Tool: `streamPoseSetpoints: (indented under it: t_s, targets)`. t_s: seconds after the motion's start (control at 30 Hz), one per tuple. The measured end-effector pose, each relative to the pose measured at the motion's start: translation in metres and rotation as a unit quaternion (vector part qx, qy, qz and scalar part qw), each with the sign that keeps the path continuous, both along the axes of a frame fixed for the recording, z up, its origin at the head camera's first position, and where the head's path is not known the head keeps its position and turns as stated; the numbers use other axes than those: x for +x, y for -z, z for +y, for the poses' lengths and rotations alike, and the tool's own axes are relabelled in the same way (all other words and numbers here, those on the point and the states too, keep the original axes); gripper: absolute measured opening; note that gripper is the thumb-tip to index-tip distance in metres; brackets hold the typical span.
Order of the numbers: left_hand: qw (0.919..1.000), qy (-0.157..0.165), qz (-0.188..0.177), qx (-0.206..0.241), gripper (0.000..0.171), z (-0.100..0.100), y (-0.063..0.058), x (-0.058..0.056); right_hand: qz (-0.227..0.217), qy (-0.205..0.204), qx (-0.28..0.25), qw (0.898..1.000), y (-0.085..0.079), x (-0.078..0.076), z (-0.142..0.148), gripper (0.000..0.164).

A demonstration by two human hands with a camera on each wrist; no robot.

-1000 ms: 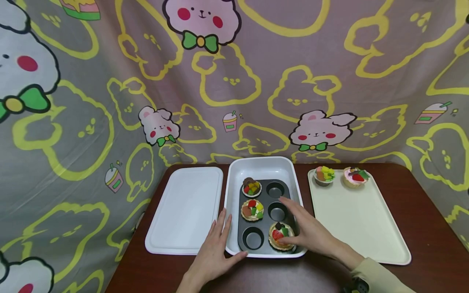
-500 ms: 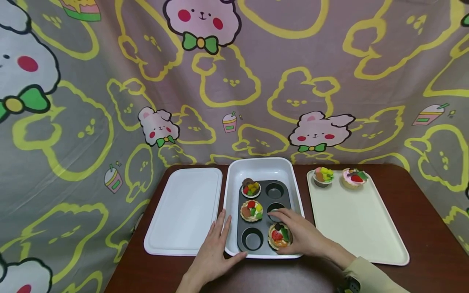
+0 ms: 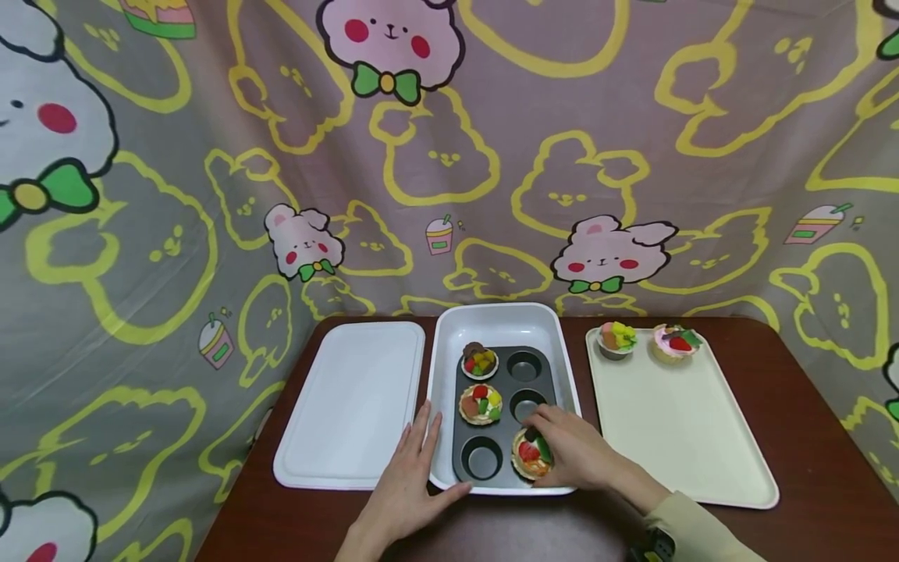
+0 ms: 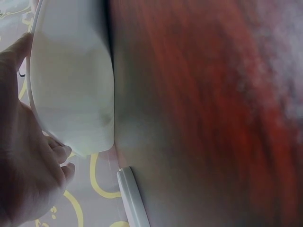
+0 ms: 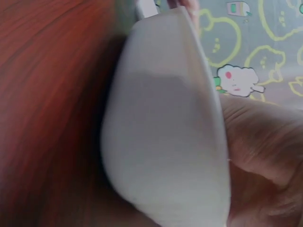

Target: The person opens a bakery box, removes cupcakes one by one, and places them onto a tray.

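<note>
1. Cartoon-printed cloth point(image 3: 393, 257) is hanging behind and beside the dark wooden tabletop point(image 3: 492, 531), probably screening off the rest of the room.
2. Mid-tabletop, a deep white tray point(image 3: 499, 321) is holding a dark muffin pan point(image 3: 506, 429); its walls are likely keeping the pan from sliding about.
3. At the pan's near right cup, the person's right hand point(image 3: 583, 453) is gripping a red-topped tart point(image 3: 529, 457). Its grip is narrow, thumb at the near edge and fingers curling over the far one, a hold that seems to suit the round crust. Whether the tart is sitting fully down, I cannot tell.
4. Meanwhile the left hand point(image 3: 414, 492) is resting against the tray's left rim, its grip wide and fingers straight, seemingly bracing the tray.
5. Down the pan's left column, a far tart point(image 3: 480, 362) and a middle tart point(image 3: 481, 404) are sitting in separate cups, which are keeping them apart.
6. Rightward, a cream tray point(image 3: 674, 437) is bearing a yellow-topped tart point(image 3: 616, 338) and a pink-creamed tart point(image 3: 674, 343) at its far end; leftward, a flat white tray point(image 3: 351, 406) is lying close by, perhaps for easy reach.
</note>
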State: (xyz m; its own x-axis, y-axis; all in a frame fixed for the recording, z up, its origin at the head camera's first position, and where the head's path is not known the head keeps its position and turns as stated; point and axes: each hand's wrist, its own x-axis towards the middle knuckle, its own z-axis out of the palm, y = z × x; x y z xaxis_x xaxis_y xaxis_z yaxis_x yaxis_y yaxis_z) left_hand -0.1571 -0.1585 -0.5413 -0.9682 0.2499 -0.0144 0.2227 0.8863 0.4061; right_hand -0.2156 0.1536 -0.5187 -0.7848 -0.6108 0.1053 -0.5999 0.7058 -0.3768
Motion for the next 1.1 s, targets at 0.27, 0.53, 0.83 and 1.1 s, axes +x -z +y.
streamPoseSetpoints:
  t_s: [0.27,0.53,0.83,1.1]
  targets:
    - [0.9999,0.006,0.015,0.000,0.119,-0.0020,-0.0013,-0.0010,-0.013,-0.003,0.009,1.000,-0.0034,-0.0001,-0.0004,0.071]
    - [0.9997,0.011,0.023,-0.001,0.120,-0.0025,-0.0035,-0.0022,0.015,-0.001,-0.009,1.000,0.0013,-0.0023,0.0019,0.068]
    - [0.9998,0.011,0.017,0.007,0.119,-0.0024,-0.0041,-0.0018,-0.033,-0.002,-0.148,0.989,0.0003,0.0011,0.0064,0.075]
    - [0.9998,0.009,0.012,0.010,0.118,-0.0021,-0.0009,0.0005,-0.094,0.000,-0.211,0.973,-0.0001,-0.0001,0.0087,0.077]
